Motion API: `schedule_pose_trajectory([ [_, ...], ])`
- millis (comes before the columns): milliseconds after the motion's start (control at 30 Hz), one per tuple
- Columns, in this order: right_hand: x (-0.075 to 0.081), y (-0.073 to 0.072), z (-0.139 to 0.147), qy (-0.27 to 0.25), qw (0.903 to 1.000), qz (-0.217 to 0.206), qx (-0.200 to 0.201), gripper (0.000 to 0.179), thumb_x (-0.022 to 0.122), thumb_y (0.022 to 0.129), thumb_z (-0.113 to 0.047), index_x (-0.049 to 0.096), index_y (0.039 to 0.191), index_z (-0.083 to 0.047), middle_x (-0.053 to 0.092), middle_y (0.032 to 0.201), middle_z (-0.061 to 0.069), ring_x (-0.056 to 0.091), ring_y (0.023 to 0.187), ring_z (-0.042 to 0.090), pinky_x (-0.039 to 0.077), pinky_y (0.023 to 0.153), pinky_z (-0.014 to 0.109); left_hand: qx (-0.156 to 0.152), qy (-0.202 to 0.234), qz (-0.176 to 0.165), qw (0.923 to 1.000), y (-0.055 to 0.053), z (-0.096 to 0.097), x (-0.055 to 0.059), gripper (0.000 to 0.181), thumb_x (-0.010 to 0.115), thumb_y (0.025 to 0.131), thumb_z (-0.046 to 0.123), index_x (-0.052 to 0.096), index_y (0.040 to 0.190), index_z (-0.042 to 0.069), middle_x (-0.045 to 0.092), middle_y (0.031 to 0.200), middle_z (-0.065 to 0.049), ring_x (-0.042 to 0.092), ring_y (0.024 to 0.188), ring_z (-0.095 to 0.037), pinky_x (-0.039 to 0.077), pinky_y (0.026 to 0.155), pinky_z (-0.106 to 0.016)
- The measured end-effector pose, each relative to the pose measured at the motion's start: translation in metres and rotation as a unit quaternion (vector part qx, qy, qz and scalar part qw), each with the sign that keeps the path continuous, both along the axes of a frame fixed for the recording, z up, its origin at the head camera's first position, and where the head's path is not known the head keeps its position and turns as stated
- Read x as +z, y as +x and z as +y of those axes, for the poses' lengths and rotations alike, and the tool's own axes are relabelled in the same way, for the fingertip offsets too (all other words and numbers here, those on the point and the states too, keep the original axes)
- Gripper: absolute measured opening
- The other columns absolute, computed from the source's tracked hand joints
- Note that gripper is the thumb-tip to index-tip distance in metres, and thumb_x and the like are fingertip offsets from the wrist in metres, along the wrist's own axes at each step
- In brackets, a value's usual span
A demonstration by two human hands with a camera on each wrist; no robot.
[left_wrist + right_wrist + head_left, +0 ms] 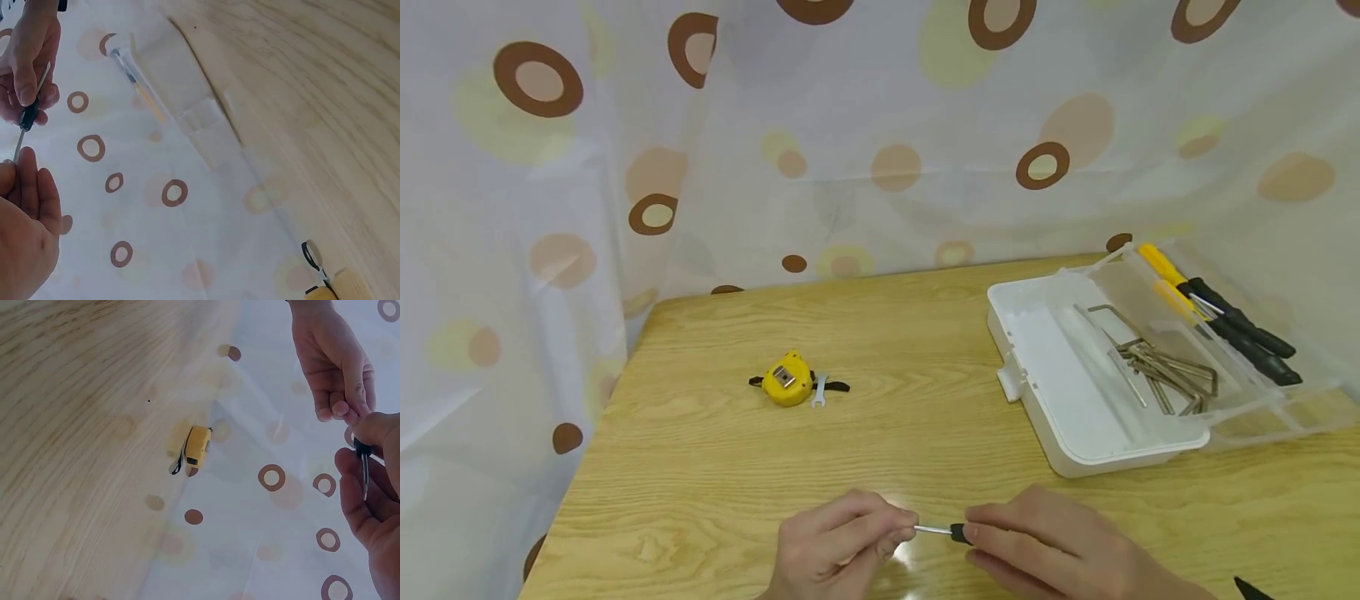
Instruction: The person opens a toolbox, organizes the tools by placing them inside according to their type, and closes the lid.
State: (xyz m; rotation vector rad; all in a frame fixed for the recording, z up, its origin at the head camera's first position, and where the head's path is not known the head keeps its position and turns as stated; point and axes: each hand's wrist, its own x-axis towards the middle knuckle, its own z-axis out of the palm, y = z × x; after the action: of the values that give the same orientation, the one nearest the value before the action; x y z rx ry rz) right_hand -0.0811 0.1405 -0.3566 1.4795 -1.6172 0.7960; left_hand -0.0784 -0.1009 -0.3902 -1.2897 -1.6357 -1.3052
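In the head view, a slim screwdriver (934,530) with a metal shaft and a black middle part lies level between the two hands. The left hand (842,542) pinches one end of the shaft with thumb and fingertips. Around the black part (29,116) the right hand (1056,546) has its thumb and fingers. More bare shaft (365,478) sticks out beyond the black part toward the right palm, as the right wrist view shows. A yellow tape measure (786,379) with a black strap lies farther back, beside a small open-ended wrench (819,390).
At the right stands an open white case (1052,392) with several hex keys (1172,371) inside. Its clear lid (1232,425) holds yellow-and-black and black-handled tools (1243,321). A patterned curtain (850,125) hangs behind the wooden table (700,467). A dark pointed object (1251,588) shows at the lower right edge.
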Motion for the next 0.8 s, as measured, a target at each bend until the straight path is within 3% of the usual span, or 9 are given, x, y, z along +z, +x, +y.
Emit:
schedule_pose_trajectory([
  [200,-0.001,0.002,0.003,0.005,0.9997,-0.02,0.016,0.019,0.062,0.101,-0.008,0.074,0.101,0.006,0.074,0.092,0.016,0.067,0.078,0.013,0.051,0.067,0.012,0.031,-0.031,-0.066,0.9968,0.008,0.001,-0.009,0.01,0.071,0.095,0.004,0.075,0.1,-0.003,0.074,0.086,-0.012,0.07,0.073,-0.01,0.056,0.071,-0.012],
  [300,0.001,-0.002,0.007,-0.009,0.9999,-0.007,0.006,0.02,0.062,0.101,-0.008,0.075,0.095,0.006,0.073,0.086,0.016,0.066,0.073,0.014,0.051,0.064,0.012,0.071,-0.073,-0.087,0.991,0.009,-0.002,-0.014,0.027,0.074,0.095,0.014,0.072,0.119,0.001,0.075,0.102,-0.009,0.073,0.091,-0.013,0.057,0.084,-0.017],
  [400,0.006,-0.008,0.014,-0.034,0.9992,0.008,-0.021,0.024,0.063,0.101,-0.008,0.074,0.085,0.006,0.072,0.079,0.016,0.066,0.067,0.015,0.051,0.062,0.012,0.135,-0.125,-0.075,0.9801,0.008,-0.009,-0.018,0.049,0.076,0.093,0.029,0.064,0.135,0.006,0.072,0.121,-0.006,0.07,0.106,-0.017,0.054,0.093,-0.023],
  [500,0.01,-0.018,0.031,-0.069,0.994,0.021,-0.082,0.031,0.065,0.1,-0.013,0.073,0.077,0.005,0.072,0.072,0.015,0.067,0.062,0.017,0.052,0.063,0.01,0.21,-0.178,-0.076,0.9584,0.007,-0.019,-0.022,0.062,0.077,0.09,0.042,0.06,0.142,0.013,0.068,0.132,-0.003,0.068,0.112,-0.018,0.054,0.093,-0.033],
  [567,0.011,-0.024,0.05,-0.08,0.9852,0.011,-0.151,0.038,0.066,0.101,-0.022,0.074,0.075,0.004,0.072,0.071,0.015,0.069,0.069,0.012,0.052,0.073,0.006,0.263,-0.22,-0.082,0.9359,0.007,-0.027,-0.026,0.065,0.076,0.089,0.049,0.059,0.144,0.019,0.065,0.138,-0.001,0.067,0.114,-0.018,0.054,0.089,-0.04],
  [667,0.011,-0.037,0.085,-0.087,0.9626,-0.02,-0.256,0.05,0.065,0.1,-0.038,0.075,0.074,0.004,0.074,0.071,0.015,0.07,0.09,-0.006,0.046,0.085,0.0,0.33,-0.284,-0.108,0.8936,0.009,-0.043,-0.032,0.07,0.077,0.084,0.056,0.058,0.145,0.026,0.061,0.143,0.0,0.065,0.119,-0.019,0.053,0.088,-0.047],
  [733,0.012,-0.045,0.111,-0.071,0.9435,-0.046,-0.321,0.06,0.061,0.1,-0.048,0.075,0.076,0.005,0.075,0.073,0.018,0.06,0.101,-0.022,0.04,0.089,-0.004,0.362,-0.316,-0.122,0.8684,0.011,-0.053,-0.036,0.072,0.079,0.08,0.057,0.059,0.143,0.028,0.06,0.144,0.0,0.064,0.12,-0.019,0.053,0.087,-0.048],
  [800,0.014,-0.055,0.136,-0.062,0.9252,-0.061,-0.369,0.067,0.058,0.099,-0.055,0.075,0.08,0.007,0.074,0.073,0.021,0.05,0.104,-0.031,0.039,0.079,-0.005,0.386,-0.336,-0.131,0.8488,0.013,-0.062,-0.039,0.073,0.082,0.077,0.057,0.062,0.14,0.027,0.062,0.142,-0.001,0.065,0.119,-0.02,0.053,0.086,-0.049],
])
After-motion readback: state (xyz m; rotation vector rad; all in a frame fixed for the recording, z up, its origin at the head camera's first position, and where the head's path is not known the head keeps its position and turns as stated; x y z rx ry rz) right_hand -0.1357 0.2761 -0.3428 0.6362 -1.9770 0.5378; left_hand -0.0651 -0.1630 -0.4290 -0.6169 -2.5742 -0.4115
